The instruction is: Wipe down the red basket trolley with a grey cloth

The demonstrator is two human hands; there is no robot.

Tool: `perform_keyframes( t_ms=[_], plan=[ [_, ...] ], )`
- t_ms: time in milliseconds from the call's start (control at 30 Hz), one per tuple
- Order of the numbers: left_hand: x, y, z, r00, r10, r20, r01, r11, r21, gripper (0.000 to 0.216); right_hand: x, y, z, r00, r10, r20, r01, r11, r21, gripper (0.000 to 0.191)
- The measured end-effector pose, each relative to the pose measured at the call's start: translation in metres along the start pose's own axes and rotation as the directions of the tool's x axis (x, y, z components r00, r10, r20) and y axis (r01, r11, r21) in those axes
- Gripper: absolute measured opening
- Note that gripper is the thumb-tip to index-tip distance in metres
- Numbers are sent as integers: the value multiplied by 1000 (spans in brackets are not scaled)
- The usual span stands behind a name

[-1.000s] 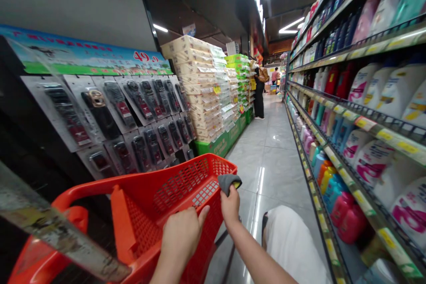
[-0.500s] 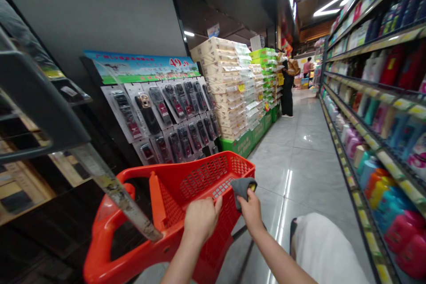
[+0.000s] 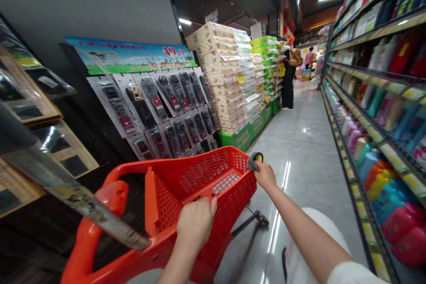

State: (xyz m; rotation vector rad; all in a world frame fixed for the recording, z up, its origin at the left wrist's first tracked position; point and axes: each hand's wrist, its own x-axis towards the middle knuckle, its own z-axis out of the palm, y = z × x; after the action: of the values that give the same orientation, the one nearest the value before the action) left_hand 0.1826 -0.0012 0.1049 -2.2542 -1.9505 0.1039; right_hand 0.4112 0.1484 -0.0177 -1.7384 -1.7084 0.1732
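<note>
In the head view, my left hand [image 3: 196, 224] is closed over the near rim of the red basket [image 3: 229, 195], with the fingers curled over its edge. My right hand [image 3: 265, 175] grips a grey and yellow cloth [image 3: 254, 159], held at the far right corner of the basket's rim. The basket stands in an aisle with a tiled floor [image 3: 299, 151]. A rack of packaged goods [image 3: 166, 97] hangs beyond the basket's left side and bottle shelves [image 3: 382, 142] run along the right. 1 person [image 3: 288, 80] stands far down the aisle.

Left hand [image 3: 195, 224]: low and near the body, fingers curled shut, thumb raised. Right hand [image 3: 265, 175]: arm extended forward, forearm bare, fingers closed in a grip
</note>
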Motion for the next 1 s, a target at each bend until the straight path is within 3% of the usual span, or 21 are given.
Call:
perform_keyframes(
  t_ms=[100, 200, 267, 367, 467, 533, 633, 733, 867, 1000],
  plan=[
    [6, 3, -3, 999, -20, 43, 18, 999, 47, 58, 9, 6, 5, 999, 44, -8, -44, 997, 64, 32],
    [12, 5, -6, 996, -53, 70, 46, 994, 101, 62, -14, -18, 17, 996, 37, -79, -26, 991, 130, 36],
    [14, 5, -6, 995, -65, 70, 56, 992, 117, 63, -42, -44, 27, 994, -36, -105, 58, 975, 216, 42],
    [16, 3, -4, 998, -41, 55, 34, 991, 126, 62, -79, -74, 40, 962, -254, -103, 274, 892, 360, 56],
    [16, 3, -3, 999, -23, 46, 16, 989, 147, 60, -79, -68, 42, 937, -342, -77, 343, 847, 406, 59],
    [18, 5, -4, 998, -37, 55, 28, 986, 166, 59, -56, -45, 39, 961, -269, -60, 271, 884, 381, 52],
    [22, 9, -4, 994, -80, 75, 65, 980, 187, 60, -9, -1, 32, 997, 19, -71, 6, 941, 339, 36],
    [27, 13, -3, 987, -134, 88, 114, 974, 194, 58, 21, 25, 39, 956, 261, -135, -169, 865, 473, 33],
    [34, 18, 1, 982, -167, 85, 145, 964, 222, 58, 13, 26, 79, 924, 343, -171, -122, 686, 717, 37],
    [40, 22, 1, 978, -188, 85, 161, 954, 254, 59, -11, 24, 122, 873, 485, -52, -286, 595, 751, 33]
  ],
)
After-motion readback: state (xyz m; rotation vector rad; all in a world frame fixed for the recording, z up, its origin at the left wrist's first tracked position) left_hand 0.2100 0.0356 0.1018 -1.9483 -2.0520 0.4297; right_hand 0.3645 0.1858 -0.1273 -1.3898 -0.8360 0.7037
